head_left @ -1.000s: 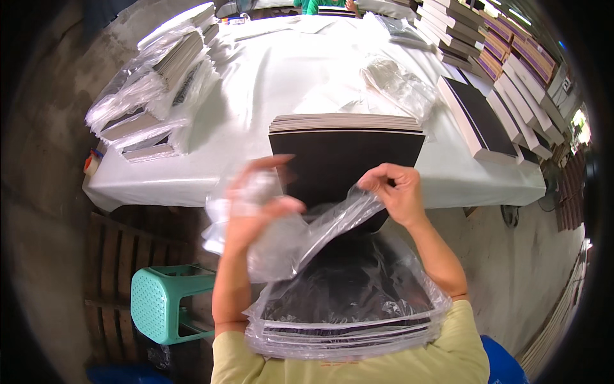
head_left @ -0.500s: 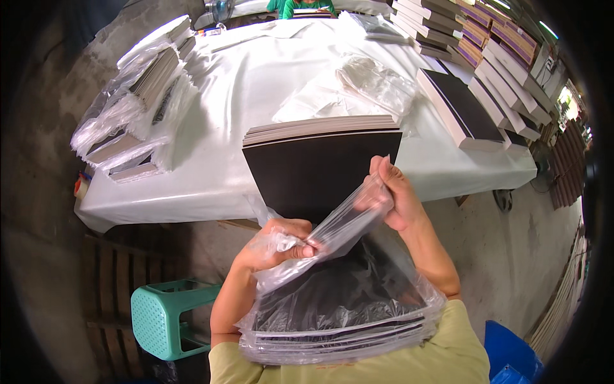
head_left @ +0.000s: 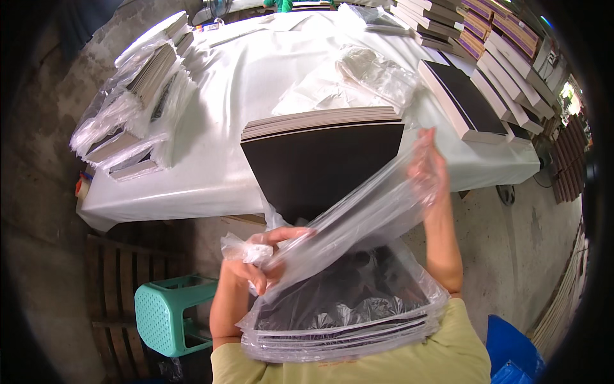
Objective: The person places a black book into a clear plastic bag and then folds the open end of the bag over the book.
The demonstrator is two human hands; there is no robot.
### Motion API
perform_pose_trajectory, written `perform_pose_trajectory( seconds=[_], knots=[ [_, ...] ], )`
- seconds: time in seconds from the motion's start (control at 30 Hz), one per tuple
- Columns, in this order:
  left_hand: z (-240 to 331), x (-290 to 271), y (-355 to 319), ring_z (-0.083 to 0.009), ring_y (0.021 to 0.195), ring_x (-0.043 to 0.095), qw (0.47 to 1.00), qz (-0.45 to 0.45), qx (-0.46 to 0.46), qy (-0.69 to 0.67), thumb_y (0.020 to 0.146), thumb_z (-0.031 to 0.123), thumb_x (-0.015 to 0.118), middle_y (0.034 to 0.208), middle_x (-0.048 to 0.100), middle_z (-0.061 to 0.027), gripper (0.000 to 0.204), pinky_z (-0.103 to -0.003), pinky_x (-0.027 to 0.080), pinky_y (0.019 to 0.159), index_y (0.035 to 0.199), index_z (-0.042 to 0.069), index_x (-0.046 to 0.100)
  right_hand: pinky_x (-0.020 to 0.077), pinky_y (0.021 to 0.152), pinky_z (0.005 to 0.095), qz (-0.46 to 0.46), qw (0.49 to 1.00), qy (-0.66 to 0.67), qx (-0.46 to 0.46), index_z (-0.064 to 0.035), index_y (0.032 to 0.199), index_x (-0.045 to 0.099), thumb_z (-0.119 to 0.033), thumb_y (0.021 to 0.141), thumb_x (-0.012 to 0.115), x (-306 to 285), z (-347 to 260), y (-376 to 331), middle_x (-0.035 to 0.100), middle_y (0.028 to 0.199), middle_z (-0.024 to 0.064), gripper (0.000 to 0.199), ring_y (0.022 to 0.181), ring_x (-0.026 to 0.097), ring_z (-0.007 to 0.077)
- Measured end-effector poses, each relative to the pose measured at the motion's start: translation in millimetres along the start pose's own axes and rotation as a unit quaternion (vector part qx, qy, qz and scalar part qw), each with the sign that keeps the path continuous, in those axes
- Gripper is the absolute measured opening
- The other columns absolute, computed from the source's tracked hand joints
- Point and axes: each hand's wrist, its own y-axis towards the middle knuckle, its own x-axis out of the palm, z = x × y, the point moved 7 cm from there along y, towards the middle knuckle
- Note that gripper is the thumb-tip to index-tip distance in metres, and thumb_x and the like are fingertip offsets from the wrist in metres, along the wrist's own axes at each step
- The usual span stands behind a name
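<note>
Nearest, a bagged stack of black sheets (head_left: 345,313) is held against the chest, a turquoise plastic stool (head_left: 167,313) standing low on the left. A clear plastic bag (head_left: 358,211) is stretched diagonally between both hands. The left hand (head_left: 259,259) is closed on its crumpled lower end; the right hand (head_left: 427,168), raised, has its fingers pinched on the upper end. Beyond, a stack of black boards (head_left: 323,163) rests on the white-covered desk (head_left: 217,115), flanked by wrapped bundles (head_left: 137,109).
</note>
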Motion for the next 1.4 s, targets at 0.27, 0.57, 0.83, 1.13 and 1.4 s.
perform_pose_trajectory(
  seconds=[0.27,0.57,0.83,1.13,1.4],
  knots=[
    [45,-54,-52,-0.0159,0.060,0.058,0.953,0.117,0.276,0.041,0.071,0.018,0.069,0.095,0.061,-0.0138,0.034,-0.028,0.050,0.057,0.100,0.006,0.057,0.0478,0.061,0.0264,-0.218,0.953,-0.092,0.187,-0.0044,0.095,0.055,-0.045,0.082,0.051,4,67,-25,0.056,0.075,0.0029,0.043,0.067,0.056,0.0101],
    [-24,-58,-17,-0.0214,0.095,0.053,0.926,-0.095,0.199,0.307,0.075,0.046,0.060,0.115,0.051,-0.0081,0.055,-0.032,0.044,0.079,0.114,0.008,0.050,0.0337,0.094,0.0335,-0.489,0.859,0.149,-0.022,-0.0034,0.129,0.029,-0.061,0.079,0.040,40,11,-31,0.040,0.127,0.0070,0.077,0.105,0.046,0.0163],
    [-80,-69,-11,-0.0378,0.106,0.042,0.832,-0.223,0.234,0.451,0.058,0.049,0.072,0.115,0.047,-0.0209,0.071,-0.049,0.032,0.089,0.111,0.004,0.055,0.0369,0.087,0.0454,-0.283,0.944,0.153,-0.074,-0.0072,0.120,0.043,-0.048,0.087,0.033,9,12,-23,0.046,0.119,0.0103,0.054,0.094,0.051,0.0246],
    [42,-43,-26,-0.0189,0.061,0.053,0.855,0.317,0.409,0.044,0.061,0.043,0.074,0.080,0.056,-0.0072,0.098,-0.029,0.044,0.054,0.135,0.017,0.015,0.0446,0.068,0.0244,-0.301,0.926,-0.120,0.195,-0.0071,0.129,0.033,-0.038,0.061,0.076,-3,92,-56,0.058,0.098,0.0101,0.085,0.084,0.056,0.0126],
    [55,-6,-7,-0.0097,0.071,0.048,0.858,0.021,0.130,0.496,0.052,0.025,0.082,0.092,0.057,-0.0057,0.073,-0.023,0.041,0.064,0.114,0.000,0.051,0.0450,0.069,0.0259,-0.344,0.937,-0.015,0.057,0.0012,0.094,0.055,-0.010,0.062,0.072,-20,13,-31,0.057,0.075,0.0013,0.038,0.068,0.054,0.0109]
  ],
)
